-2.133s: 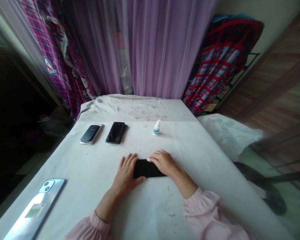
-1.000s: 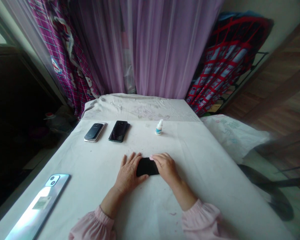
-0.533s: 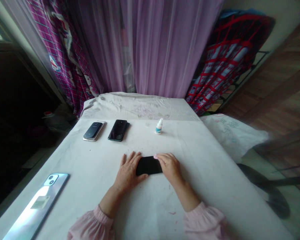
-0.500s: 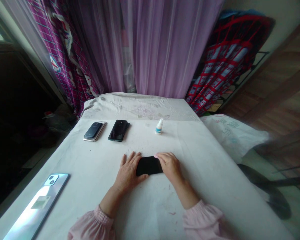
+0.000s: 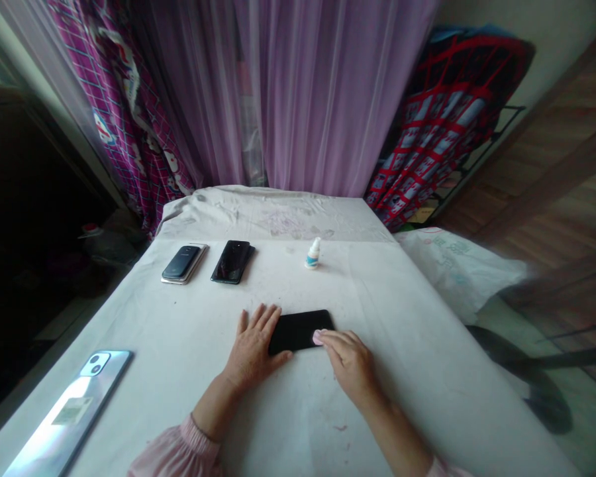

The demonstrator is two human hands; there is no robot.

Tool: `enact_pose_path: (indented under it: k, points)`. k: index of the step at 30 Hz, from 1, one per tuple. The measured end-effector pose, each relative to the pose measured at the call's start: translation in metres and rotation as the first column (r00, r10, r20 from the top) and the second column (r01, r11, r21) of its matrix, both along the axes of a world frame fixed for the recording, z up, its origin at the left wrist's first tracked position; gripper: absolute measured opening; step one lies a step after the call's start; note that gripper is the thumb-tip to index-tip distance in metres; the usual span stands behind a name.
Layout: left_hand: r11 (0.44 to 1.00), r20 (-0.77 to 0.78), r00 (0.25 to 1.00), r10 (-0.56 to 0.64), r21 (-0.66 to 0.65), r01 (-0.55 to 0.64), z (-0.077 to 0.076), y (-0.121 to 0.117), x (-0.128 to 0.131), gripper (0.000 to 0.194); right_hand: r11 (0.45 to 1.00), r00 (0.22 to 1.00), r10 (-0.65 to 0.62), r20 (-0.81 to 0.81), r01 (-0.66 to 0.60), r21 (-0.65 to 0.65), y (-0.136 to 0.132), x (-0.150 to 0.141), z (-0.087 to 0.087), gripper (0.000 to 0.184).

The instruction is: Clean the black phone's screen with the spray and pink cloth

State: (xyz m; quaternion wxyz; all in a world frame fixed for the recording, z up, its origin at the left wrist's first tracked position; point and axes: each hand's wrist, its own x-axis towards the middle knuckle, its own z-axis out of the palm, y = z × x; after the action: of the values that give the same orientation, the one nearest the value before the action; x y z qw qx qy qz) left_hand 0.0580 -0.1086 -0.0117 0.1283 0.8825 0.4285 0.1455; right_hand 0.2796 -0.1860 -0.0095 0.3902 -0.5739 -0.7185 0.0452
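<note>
A black smartphone (image 5: pixel 300 329) lies flat on the white-covered table, dark glass side up. My left hand (image 5: pixel 252 344) grips its left end, with the thumb along the near edge and the fingers at the far left corner. Between the fingertips of my right hand (image 5: pixel 352 361) is a small pink pad (image 5: pixel 318 337), pressed on the glass near the phone's right end. Beyond the phone stands a small white dropper bottle (image 5: pixel 312 254) with a blue label, upright and touched by neither hand.
Two stacked phones (image 5: pixel 183 262) lie at the far left, beside another pair of black phones (image 5: pixel 231 262). A large silvery-blue phone (image 5: pixel 74 411) rests at the near left edge. Purple curtains (image 5: pixel 322 99) hang behind the table (image 5: pixel 417 371); a white plastic bag (image 5: pixel 457 268) is at its right.
My right hand has slid toward me and slightly right with the pink pad, from the phone's far edge to its near right part. My left hand stays on the phone.
</note>
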Motion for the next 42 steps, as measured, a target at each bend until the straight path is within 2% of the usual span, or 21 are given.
enact_pose_path:
  k: [5, 10, 12, 14, 18, 20, 21, 23, 26, 27, 29, 32, 36, 42]
  points:
    - [0.999, 0.041, 0.999, -0.017, 0.035, 0.015, -0.001, -0.004, 0.006, 0.071, 0.998, 0.998, -0.057, 0.012, 0.056, 0.034, 0.005, 0.003, 0.002, 0.03]
    - [0.999, 0.067, 0.998, 0.004, 0.04, -0.006, -0.001, -0.011, 0.01, 0.068, 0.961, 0.965, -0.26, 0.041, 0.255, 0.109, 0.023, 0.023, 0.008, 0.029]
    - [0.998, 0.072, 0.997, 0.022, 0.051, -0.025, -0.004, -0.014, 0.011, 0.068, 0.95, 0.953, -0.3, 0.046, 0.294, 0.103, 0.031, 0.024, 0.01, 0.029]
    - [0.997, 0.08, 0.996, 0.045, 0.064, -0.051, -0.006, -0.017, 0.013, 0.068, 0.959, 0.961, -0.274, 0.045, 0.269, 0.089, 0.033, 0.016, 0.012, 0.03]
    - [0.994, 0.082, 0.994, 0.072, 0.075, -0.078, -0.01, -0.02, 0.015, 0.068, 0.996, 0.996, -0.08, 0.047, 0.079, 0.036, 0.023, -0.015, 0.011, 0.029]
    - [0.994, 0.08, 0.994, 0.072, 0.078, -0.078, -0.01, -0.02, 0.015, 0.068, 1.0, 0.999, -0.022, 0.049, 0.022, -0.004, 0.02, -0.019, 0.007, 0.028]
    - [0.994, 0.08, 0.994, 0.073, 0.078, -0.079, -0.01, -0.02, 0.016, 0.068, 0.999, 0.998, -0.03, 0.055, 0.031, -0.013, 0.02, -0.015, 0.005, 0.028]
    - [0.994, 0.08, 0.994, 0.075, 0.076, -0.081, -0.009, -0.02, 0.016, 0.068, 0.991, 0.988, -0.129, 0.086, 0.13, -0.002, 0.025, 0.003, 0.001, 0.03]
    - [0.994, 0.078, 0.994, 0.072, 0.076, -0.078, -0.009, -0.02, 0.016, 0.067, 0.927, 0.92, -0.374, 0.119, 0.365, 0.092, 0.036, 0.04, 0.003, 0.031]
    - [0.994, 0.079, 0.994, 0.072, 0.081, -0.078, -0.009, -0.02, 0.015, 0.068, 0.914, 0.91, -0.402, 0.101, 0.392, 0.107, 0.039, 0.048, 0.005, 0.03]
    - [0.993, 0.082, 0.994, 0.073, 0.089, -0.08, -0.011, -0.02, 0.012, 0.071, 0.922, 0.921, -0.383, 0.07, 0.377, 0.09, 0.045, 0.052, 0.01, 0.029]
    - [0.989, 0.079, 0.991, 0.107, 0.091, -0.114, -0.013, -0.021, 0.003, 0.078, 0.948, 0.946, -0.317, 0.071, 0.317, 0.017, 0.051, 0.038, 0.012, 0.03]
    - [0.987, 0.047, 0.99, 0.135, 0.081, -0.138, -0.012, -0.023, -0.007, 0.07, 0.946, 0.941, -0.314, 0.125, 0.321, -0.048, 0.057, 0.016, 0.003, 0.03]
    - [0.993, 0.031, 0.994, 0.109, 0.045, -0.11, -0.007, -0.023, -0.006, 0.069, 0.936, 0.939, -0.311, 0.144, 0.33, -0.127, 0.061, 0.008, -0.008, 0.03]
